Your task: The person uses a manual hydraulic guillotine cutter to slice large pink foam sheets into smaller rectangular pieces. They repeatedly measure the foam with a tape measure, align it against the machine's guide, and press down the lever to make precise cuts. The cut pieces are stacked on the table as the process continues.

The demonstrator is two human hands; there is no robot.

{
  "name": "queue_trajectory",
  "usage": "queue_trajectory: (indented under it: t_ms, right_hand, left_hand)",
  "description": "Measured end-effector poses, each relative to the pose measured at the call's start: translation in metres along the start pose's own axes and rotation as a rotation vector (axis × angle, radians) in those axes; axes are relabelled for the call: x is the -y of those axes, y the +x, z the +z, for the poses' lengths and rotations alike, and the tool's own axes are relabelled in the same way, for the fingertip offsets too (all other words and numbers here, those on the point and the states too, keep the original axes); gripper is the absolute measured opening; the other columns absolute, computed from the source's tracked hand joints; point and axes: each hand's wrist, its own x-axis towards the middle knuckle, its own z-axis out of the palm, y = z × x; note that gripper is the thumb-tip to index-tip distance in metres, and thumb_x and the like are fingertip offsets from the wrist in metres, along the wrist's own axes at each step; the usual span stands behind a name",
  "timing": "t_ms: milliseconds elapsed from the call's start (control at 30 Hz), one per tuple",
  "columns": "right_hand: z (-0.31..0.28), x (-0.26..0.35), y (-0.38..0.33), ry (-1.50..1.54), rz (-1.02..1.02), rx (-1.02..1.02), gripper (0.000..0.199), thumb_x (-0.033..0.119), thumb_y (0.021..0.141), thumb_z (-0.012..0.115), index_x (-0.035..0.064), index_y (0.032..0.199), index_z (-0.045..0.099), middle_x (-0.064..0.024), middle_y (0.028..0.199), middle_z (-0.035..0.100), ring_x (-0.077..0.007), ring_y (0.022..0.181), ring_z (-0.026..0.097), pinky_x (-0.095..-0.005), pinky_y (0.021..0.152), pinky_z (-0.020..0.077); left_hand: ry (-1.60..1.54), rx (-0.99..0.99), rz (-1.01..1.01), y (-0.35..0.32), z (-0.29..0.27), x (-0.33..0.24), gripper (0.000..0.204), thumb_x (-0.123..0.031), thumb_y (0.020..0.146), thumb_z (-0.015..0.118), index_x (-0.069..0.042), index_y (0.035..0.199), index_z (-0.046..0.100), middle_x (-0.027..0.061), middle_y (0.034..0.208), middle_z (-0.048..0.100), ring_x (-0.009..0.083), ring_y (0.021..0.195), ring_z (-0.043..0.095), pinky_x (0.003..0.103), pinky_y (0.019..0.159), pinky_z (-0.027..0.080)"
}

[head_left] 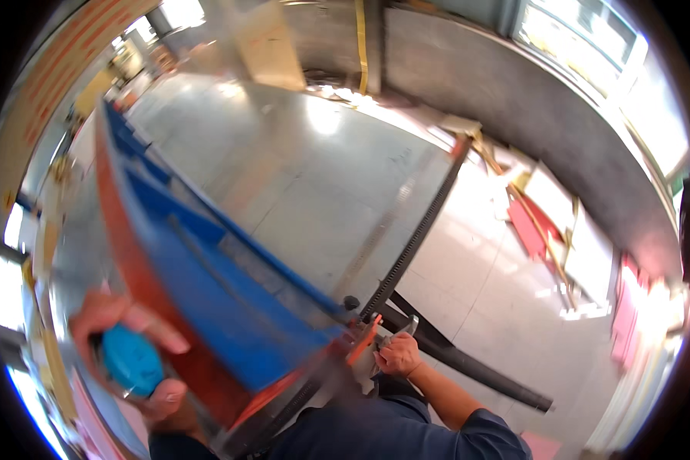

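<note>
My left hand (169,400), smeared by motion, wraps its fingers and thumb round a rounded teal object (133,360) whose kind I cannot make out. It is raised in front of a long beam (230,307) with a blue inner side and an orange-red outer side. My right hand (399,355) is closed beside the table's near right corner, on what looks like a grey metal lever (413,326). An orange bar (365,341) stands just left of that hand. The beam runs along the left of a wide grey metal table (322,184).
A toothed black rail (429,222) edges the table on the right. A dark bar (483,368) juts out low over the tiled floor. Boards and red pieces (533,226) lie by the wall, with a pink stack (630,310) further right. A tan panel (267,46) leans at the back.
</note>
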Motion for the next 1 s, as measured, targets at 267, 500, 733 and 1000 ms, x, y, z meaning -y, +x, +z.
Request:
queue_trajectory:
  t_ms: [267,500,733,1000]
  right_hand:
    - [-0.019,-0.242,-0.05,-0.545,0.956,0.233,0.027,0.03,0.084,0.064,0.0042,0.083,0.071,-0.0132,0.076,0.07,-0.0246,0.075,0.069,-0.0385,0.071,0.0528]
    - [-0.153,-0.232,0.041,-0.104,1.041,-0.401,0.03,0.025,0.085,0.066,0.0009,0.102,0.07,-0.0162,0.092,0.072,-0.026,0.088,0.07,-0.0348,0.081,0.0527]
    - [-0.156,-0.183,0.01,0.011,0.799,-0.694,0.025,0.017,0.088,0.064,-0.0052,0.099,0.067,-0.0149,0.089,0.07,-0.0226,0.078,0.066,-0.0337,0.074,0.053]
    - [-0.029,-0.079,-0.002,0.144,0.875,-0.305,0.019,0.012,0.082,0.055,-0.0008,0.085,0.069,-0.0075,0.07,0.067,-0.0196,0.068,0.064,-0.0337,0.067,0.0513]
  left_hand:
    - [-0.225,-0.381,-0.12,0.044,0.093,0.005,0.063,-0.041,0.079,0.067,-0.004,0.123,0.042,0.0042,0.082,0.058,0.0117,0.07,0.052,0.028,0.071,0.043]
    - [-0.553,-0.544,0.058,0.133,0.176,0.004,0.054,-0.006,0.071,0.08,-0.003,0.118,0.053,0.0067,0.101,0.058,0.0148,0.088,0.054,0.027,0.076,0.047]
    - [-0.505,-0.548,0.019,0.22,0.235,-0.001,0.047,-0.03,0.064,0.074,-0.009,0.1,0.053,0.0156,0.086,0.057,0.0366,0.075,0.058,0.047,0.065,0.047]
    - [-0.79,-0.415,-0.255,0.056,0.262,0.041,0.04,-0.009,0.066,0.073,-0.008,0.096,0.047,0.0103,0.094,0.046,0.0297,0.088,0.05,0.039,0.075,0.042]
